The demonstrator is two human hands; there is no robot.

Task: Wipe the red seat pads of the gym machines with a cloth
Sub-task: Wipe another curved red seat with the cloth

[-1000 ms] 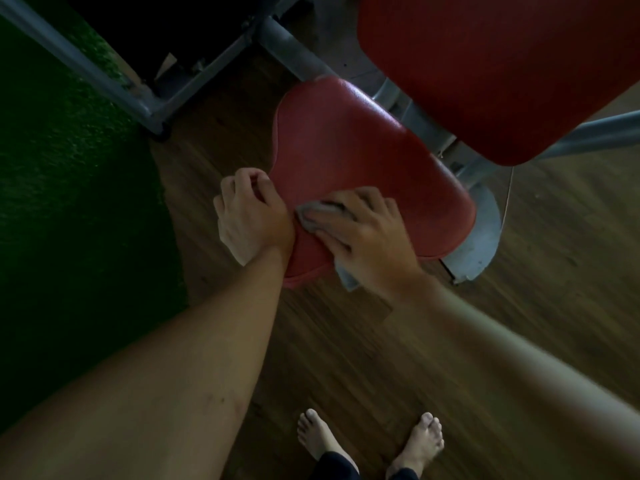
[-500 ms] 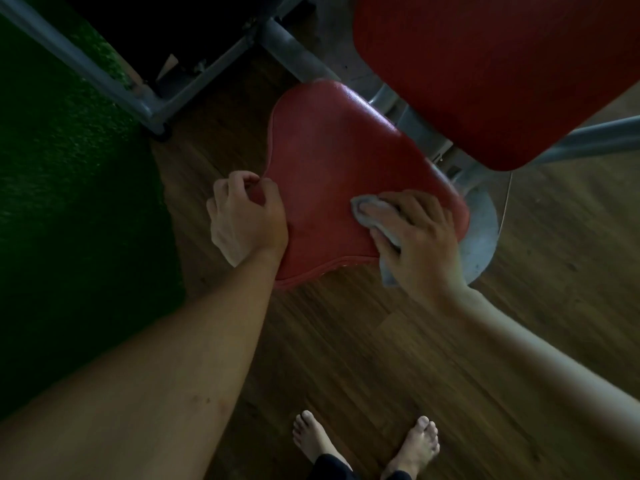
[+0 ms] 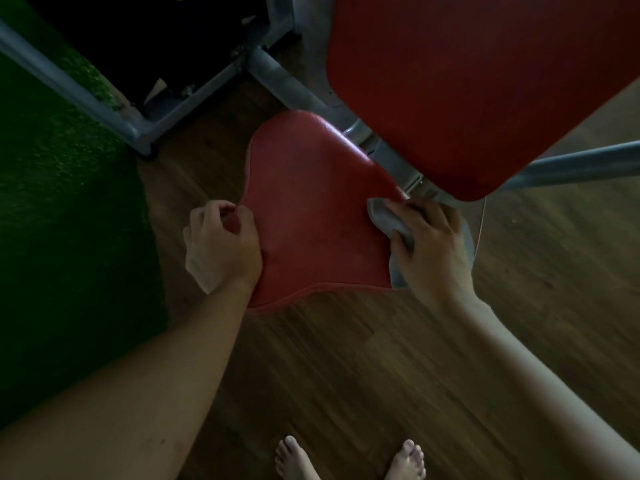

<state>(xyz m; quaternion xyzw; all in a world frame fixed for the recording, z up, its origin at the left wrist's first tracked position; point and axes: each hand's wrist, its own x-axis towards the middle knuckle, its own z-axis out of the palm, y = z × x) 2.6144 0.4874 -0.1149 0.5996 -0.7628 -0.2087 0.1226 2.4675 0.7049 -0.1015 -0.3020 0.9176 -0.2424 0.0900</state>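
Red seat pad (image 3: 311, 220), centre, above the wood floor (image 3: 346, 368): heart-shaped, pebbled vinyl, firm, likely slick. Grey cloth (image 3: 386, 220), soft and limp, lies at its right edge under your right hand (image 3: 433, 247), fingers curled over it. Your left hand (image 3: 221, 247) pinches the left rim; brace there. Larger red back pad (image 3: 467, 81) far right.

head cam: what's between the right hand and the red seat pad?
The grey cloth, held under the right hand against the seat pad at its right edge; the head view shows it.
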